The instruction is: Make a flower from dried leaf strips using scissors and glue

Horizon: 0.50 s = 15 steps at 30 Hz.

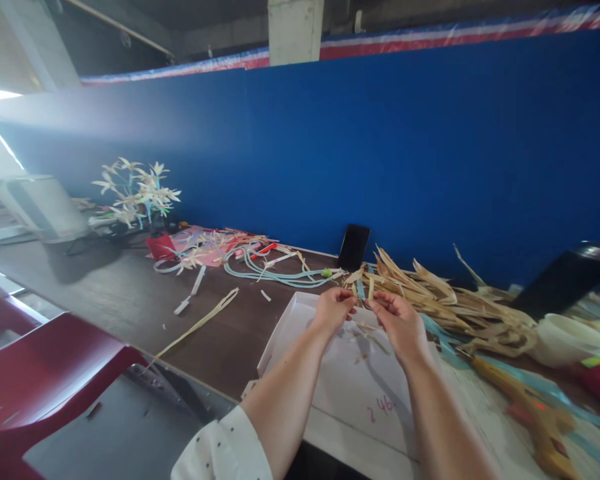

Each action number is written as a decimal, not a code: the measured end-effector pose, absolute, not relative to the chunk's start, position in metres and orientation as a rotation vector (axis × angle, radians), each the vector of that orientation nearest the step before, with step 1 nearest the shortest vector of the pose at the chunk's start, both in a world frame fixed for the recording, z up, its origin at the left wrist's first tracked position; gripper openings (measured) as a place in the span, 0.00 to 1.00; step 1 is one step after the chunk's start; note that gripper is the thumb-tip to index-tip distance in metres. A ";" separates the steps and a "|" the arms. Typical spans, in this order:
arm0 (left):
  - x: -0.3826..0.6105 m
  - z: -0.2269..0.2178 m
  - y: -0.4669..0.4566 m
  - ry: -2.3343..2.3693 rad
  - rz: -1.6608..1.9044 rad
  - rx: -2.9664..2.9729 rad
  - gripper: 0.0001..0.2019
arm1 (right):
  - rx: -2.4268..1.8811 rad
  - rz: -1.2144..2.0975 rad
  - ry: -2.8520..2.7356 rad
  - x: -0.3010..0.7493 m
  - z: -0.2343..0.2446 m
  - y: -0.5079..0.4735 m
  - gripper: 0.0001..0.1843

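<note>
Left hand (335, 311) and right hand (397, 323) pinched pale strip material (371, 288) above white tray (347, 393); black phone (354, 247) stood tilted before blue partition (430, 147).

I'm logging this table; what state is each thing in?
Left hand: pinching a pale strip
Right hand: pinching pale strip, perhaps the same one
Black phone: propped upright, screen dark
Glue gun: lying down, red light showing
Dry husks: loosely heaped
Pale blue cord: loosely coiled
White flowers: standing upright
White tray: lying flat
White cup: uncovered
</note>
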<state>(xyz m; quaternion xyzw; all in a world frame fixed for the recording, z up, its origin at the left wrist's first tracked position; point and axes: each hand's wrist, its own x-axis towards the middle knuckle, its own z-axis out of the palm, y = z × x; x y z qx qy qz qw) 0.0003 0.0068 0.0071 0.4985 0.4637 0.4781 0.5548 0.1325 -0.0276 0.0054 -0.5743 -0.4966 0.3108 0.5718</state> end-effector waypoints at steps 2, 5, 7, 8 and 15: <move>0.001 0.006 0.008 1.079 1.129 1.172 0.04 | -1.342 0.747 -1.171 0.134 0.003 -0.026 0.23; 0.001 0.003 0.009 1.063 1.141 1.151 0.05 | -1.392 0.726 -1.163 0.136 0.000 -0.025 0.21; 0.001 0.001 0.010 1.058 1.152 1.136 0.06 | -1.418 0.717 -1.150 0.136 -0.001 -0.025 0.21; 0.001 0.000 0.010 1.054 1.154 1.129 0.07 | -1.422 0.716 -1.144 0.137 -0.001 -0.025 0.21; -0.001 0.001 0.007 1.005 1.109 1.099 0.10 | -1.535 0.580 -1.146 0.139 0.001 -0.025 0.20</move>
